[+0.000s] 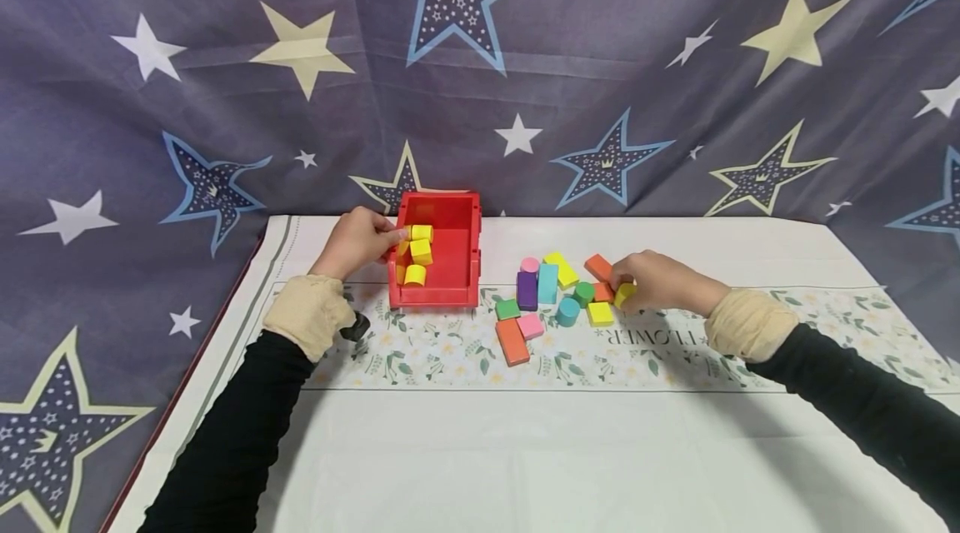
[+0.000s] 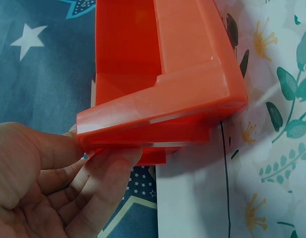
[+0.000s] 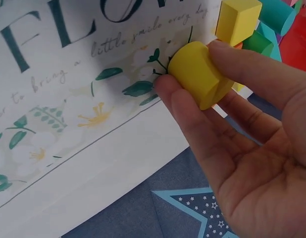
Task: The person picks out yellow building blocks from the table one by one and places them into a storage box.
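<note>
In the head view my left hand (image 1: 356, 241) is at the left side of a red plastic bin (image 1: 456, 266). The left wrist view shows its thumb and fingers pinching the bin's rim (image 2: 143, 106). Inside the bin, along its left part, lie several yellow blocks, among them a yellow cube (image 1: 421, 252). My right hand (image 1: 663, 281) is at the right edge of a group of loose blocks. Between its thumb and fingertips it pinches a yellow cylinder block (image 3: 192, 72), close to the tablecloth. Whether the cylinder touches the cloth I cannot tell.
Between bin and right hand lie a purple block (image 1: 527, 290), a light blue block (image 1: 547, 283), a blue cylinder (image 1: 567, 311), a yellow cube (image 1: 600, 314), an orange block (image 1: 512, 341) and several others. A star-patterned curtain (image 1: 450, 117) hangs behind the white table (image 1: 525, 450).
</note>
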Available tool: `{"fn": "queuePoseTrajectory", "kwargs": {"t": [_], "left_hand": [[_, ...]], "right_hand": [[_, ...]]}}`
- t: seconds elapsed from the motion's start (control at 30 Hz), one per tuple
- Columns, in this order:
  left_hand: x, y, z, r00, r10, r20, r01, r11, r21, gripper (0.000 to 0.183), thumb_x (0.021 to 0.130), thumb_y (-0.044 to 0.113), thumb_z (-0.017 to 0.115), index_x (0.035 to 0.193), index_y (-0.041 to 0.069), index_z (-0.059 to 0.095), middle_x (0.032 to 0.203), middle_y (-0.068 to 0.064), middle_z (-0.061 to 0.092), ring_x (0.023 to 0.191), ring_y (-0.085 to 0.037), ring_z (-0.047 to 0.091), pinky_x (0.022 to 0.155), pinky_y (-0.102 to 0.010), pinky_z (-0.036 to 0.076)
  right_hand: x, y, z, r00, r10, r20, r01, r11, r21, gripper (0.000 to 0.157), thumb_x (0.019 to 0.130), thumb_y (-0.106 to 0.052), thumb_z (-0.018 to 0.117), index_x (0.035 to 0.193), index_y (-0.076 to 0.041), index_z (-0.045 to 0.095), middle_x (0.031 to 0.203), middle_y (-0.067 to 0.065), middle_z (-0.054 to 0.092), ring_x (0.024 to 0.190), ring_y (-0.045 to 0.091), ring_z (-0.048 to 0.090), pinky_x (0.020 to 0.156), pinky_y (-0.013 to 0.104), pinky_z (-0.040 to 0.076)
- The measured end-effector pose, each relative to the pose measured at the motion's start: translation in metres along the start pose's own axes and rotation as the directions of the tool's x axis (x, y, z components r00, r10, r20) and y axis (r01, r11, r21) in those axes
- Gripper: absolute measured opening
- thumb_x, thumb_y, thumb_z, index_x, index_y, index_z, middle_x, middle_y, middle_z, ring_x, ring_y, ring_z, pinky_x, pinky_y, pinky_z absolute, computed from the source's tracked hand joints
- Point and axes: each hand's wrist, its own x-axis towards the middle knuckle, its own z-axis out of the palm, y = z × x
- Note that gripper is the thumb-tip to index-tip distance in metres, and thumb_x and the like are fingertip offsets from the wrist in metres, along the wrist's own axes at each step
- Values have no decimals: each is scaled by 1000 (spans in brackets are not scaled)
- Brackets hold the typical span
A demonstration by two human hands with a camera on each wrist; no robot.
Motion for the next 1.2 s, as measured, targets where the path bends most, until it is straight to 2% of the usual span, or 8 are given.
{"fn": "queuePoseTrajectory", "kwargs": {"t": [0.17,0.37,0.7,0.93,1.2], "left_hand": [[0,-1,0,1000,5,-3,-5,1000,4,31,99,24,69,113,-3,74,106,-23,74,74,-22,73,79,-40,63],[0,0,1,1000,3,2,-3,1000,3,33,99,25,68,114,-4,73,105,-23,74,73,-21,72,82,-43,62],[0,-1,1,1000,-27,14,27,1000,-8,32,99,24,69,115,-3,73,108,-22,74,75,-23,72,85,-45,62],[0,-1,0,999,-27,19,27,1000,-5,33,99,25,68,116,-3,72,109,-22,73,76,-22,71,85,-45,62],[1,-1,-1,1000,-26,17,26,1000,3,34,99,26,68,117,-3,72,109,-22,73,76,-24,72,86,-46,61]], "right_hand": [[0,-1,-3,1000,-11,-7,10,1000,-18,19,76,2,77,93,-5,75,95,6,76,90,22,66,94,53,55],[0,-9,-13,999,-32,-20,31,998,-60,16,78,2,77,91,-6,75,90,4,74,81,19,62,85,46,56],[10,-28,-34,996,-65,-67,64,998,-29,17,80,4,74,96,-2,76,92,9,75,75,18,61,73,37,56],[24,-47,-52,986,-116,-117,110,992,-53,19,80,4,77,99,1,75,96,13,74,82,24,64,78,42,58],[42,-78,-75,975,-183,-130,173,981,-85,18,83,2,79,101,1,74,99,14,75,87,26,68,84,43,59]]}}
